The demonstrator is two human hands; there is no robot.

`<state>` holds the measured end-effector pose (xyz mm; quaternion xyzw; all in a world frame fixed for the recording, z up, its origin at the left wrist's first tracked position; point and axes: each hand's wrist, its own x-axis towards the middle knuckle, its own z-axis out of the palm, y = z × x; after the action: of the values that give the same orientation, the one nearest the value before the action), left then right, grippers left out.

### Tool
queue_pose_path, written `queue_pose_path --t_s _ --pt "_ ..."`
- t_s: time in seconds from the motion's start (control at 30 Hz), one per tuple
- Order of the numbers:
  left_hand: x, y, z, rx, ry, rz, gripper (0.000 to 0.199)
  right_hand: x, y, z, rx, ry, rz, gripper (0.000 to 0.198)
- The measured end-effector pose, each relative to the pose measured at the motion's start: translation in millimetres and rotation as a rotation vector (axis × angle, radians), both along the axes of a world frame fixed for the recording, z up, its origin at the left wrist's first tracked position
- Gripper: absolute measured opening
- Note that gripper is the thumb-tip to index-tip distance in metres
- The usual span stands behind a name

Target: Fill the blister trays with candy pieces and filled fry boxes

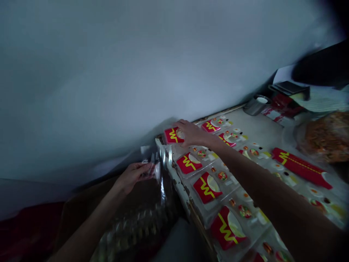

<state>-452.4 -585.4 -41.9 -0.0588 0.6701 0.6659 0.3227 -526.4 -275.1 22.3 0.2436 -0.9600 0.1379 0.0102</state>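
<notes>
On the left, beyond the table's edge, my left hand pinches clear plastic packaging that hangs beside the table corner. Light glints off it, and its exact shape is blurred. My right hand reaches across to the table's far left corner. Its fingers are spread over a clear blister tray, touching near a red fries carton with a yellow zigzag. Similar trays lie in rows under my right arm, each with a red carton and small toy food pieces.
A box with more clear trays stands below left. On the table are a loose flat red carton, a metal cup, a bag of brown pieces and a dark flat object. A pale wall rises behind.
</notes>
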Motion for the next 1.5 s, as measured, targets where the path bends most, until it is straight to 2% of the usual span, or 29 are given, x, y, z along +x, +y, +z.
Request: queue_pose_path --t_s 0.13,0.3,0.43,0.57,0.8,0.97,1.1,1.23,1.37,1.5 --pt "6.3 2.0 6.6 -0.098 0.131 0.122 0.034 14.4 2.0 24.0 -0.112 0.134 -0.009 0.100" --pt "20.8 3.5 7.6 -0.149 0.231 0.206 0.034 58.7 6.9 59.6 -0.035 0.197 -0.011 0.096" --pt "35.3 6.9 13.2 -0.256 0.354 0.158 0.035 104.7 3.4 72.4 -0.004 0.258 -0.046 0.090" --pt "48.2 9.9 23.9 -0.360 0.433 0.057 0.033 134.5 -7.4 70.7 0.018 0.340 -0.151 0.091" --pt "62.0 7.8 34.1 -0.365 0.447 -0.020 0.032 162.1 -15.1 63.9 0.120 0.356 -0.178 0.095" --pt "61.8 9.2 38.7 -0.359 0.464 -0.134 0.027 176.5 -28.6 57.1 0.236 0.323 -0.198 0.090" --pt "53.6 9.8 37.8 -0.238 0.366 -0.210 0.028 184.3 -41.0 44.8 0.174 0.216 -0.173 0.092" --pt "43.9 11.3 35.0 -0.150 0.355 -0.261 0.024 197.5 -39.4 33.4 0.146 0.178 -0.190 0.086" --pt "39.2 15.0 32.9 -0.105 0.267 -0.246 0.026 214.8 -30.7 29.8 0.140 0.051 -0.094 0.076" --pt "39.8 17.9 30.3 -0.075 0.170 -0.348 0.028 218.5 -23.3 31.1 0.108 -0.081 0.078 0.089"
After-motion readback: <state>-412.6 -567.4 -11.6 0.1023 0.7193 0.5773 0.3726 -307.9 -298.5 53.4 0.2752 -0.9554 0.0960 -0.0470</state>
